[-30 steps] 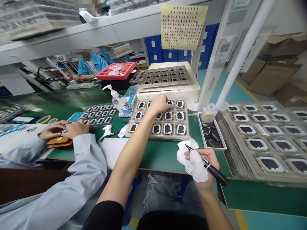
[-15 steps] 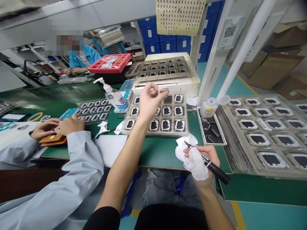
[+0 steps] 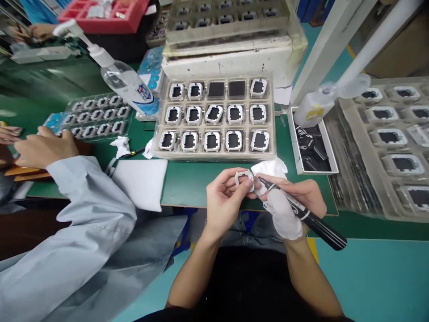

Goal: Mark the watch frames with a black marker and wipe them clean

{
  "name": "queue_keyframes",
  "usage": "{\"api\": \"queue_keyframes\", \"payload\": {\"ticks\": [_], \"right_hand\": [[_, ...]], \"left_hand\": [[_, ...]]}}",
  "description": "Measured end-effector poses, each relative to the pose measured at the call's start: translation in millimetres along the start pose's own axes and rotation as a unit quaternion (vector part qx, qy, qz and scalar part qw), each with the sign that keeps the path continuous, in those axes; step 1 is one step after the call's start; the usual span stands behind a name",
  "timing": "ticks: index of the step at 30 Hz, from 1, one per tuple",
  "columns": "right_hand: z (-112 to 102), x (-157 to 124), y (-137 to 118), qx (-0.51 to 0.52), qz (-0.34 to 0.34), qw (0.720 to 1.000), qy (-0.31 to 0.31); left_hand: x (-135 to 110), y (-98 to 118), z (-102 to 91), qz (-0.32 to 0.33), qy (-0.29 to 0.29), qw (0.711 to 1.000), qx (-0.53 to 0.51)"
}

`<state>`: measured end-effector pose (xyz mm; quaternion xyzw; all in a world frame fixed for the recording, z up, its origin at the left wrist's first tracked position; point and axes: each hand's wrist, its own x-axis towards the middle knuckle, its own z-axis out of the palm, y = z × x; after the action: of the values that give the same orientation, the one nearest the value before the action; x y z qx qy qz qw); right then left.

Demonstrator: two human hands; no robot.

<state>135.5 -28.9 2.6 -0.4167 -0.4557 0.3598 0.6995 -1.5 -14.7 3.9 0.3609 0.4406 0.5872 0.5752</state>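
Observation:
My left hand [image 3: 223, 201] pinches a small white watch-case frame [image 3: 241, 178] between thumb and fingers, above the front edge of the green bench. Close beside it, my right hand [image 3: 306, 194] is closed around a black marker pen [image 3: 310, 219], its dark tip pointing left toward the frame. White tissue [image 3: 283, 214] covers my right thumb. I cannot tell whether the pen tip touches the frame. Beyond my hands lies a clear plastic tray [image 3: 214, 155] with rows of similar frames; two back-row pockets show only dark squares. A crumpled white wipe [image 3: 271, 168] lies between tray and hands.
A pump bottle [image 3: 129, 87] stands left of the tray. On the right are a white box [image 3: 317, 171] of black parts, a white bottle [image 3: 311, 109] and stacked trays [image 3: 355, 147]. A co-worker's grey sleeve [image 3: 97, 214] extends at left, near a white pad [image 3: 139, 183].
My left hand has come back from the tray's back row toward my right hand, bringing a frame. The view has tilted down and closer; my right hand still holds the marker.

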Motion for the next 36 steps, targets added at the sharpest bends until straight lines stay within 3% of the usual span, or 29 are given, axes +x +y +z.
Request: {"api": "queue_keyframes", "payload": {"ticks": [5,7,12,29,36], "right_hand": [[-7,-5,3,-0.097,0.036,0.993,-0.064],[-8,-4,3,-0.129,0.013,0.989,-0.075],[-3,-4,7,-0.149,-0.089,0.983,-0.054],[1,-3,4,-0.227,-0.107,0.966,-0.059],[8,-3,5,-0.215,-0.134,0.967,-0.029]], "left_hand": [[2,3,-5.1,-0.013,-0.007,1.0,0.026],[2,3,-5.8,-0.013,-0.004,0.999,0.036],[3,2,-4.7,-0.004,-0.006,0.999,0.043],[-4,-2,-7.3,0.053,0.006,0.985,0.161],[-6,-4,-5.5,0.073,0.017,0.976,0.206]]}}
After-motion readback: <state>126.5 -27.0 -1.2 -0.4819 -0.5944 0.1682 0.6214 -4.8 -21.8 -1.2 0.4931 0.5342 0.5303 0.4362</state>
